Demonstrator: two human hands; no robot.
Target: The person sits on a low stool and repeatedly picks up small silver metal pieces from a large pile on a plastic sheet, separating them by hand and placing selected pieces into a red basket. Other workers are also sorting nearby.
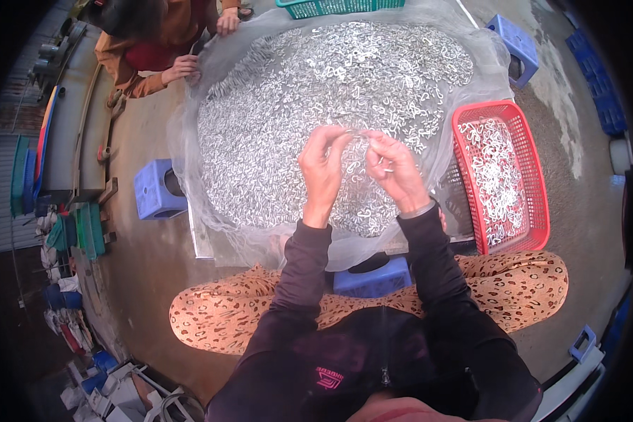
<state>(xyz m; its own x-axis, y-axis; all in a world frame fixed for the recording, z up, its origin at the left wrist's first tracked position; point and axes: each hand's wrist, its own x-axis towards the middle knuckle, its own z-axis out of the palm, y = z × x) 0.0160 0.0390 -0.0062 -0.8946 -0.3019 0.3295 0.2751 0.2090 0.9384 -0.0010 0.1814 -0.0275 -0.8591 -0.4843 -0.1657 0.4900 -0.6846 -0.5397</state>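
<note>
A broad heap of small silvery fish (260, 155), many of them curled, lies on a pale mesh net (183, 151). Over its near part, my left hand (322, 167) and my right hand (399, 172) meet fingertip to fingertip. Both are closed in a pinch on one thin small fish (359, 133), mostly covered by the fingers. Another whitish bit shows by the curled fingers of my right hand. To the right stands a red plastic basket (534, 190) with whiter curled fish (498, 179) in it.
A co-worker's hands (181, 69) are at the net's far left edge. Blue plastic stools stand at the left (153, 190), near side (373, 280) and far right (513, 46). A green basket (337, 7) sits at the far edge. Blue crates (596, 84) line the right.
</note>
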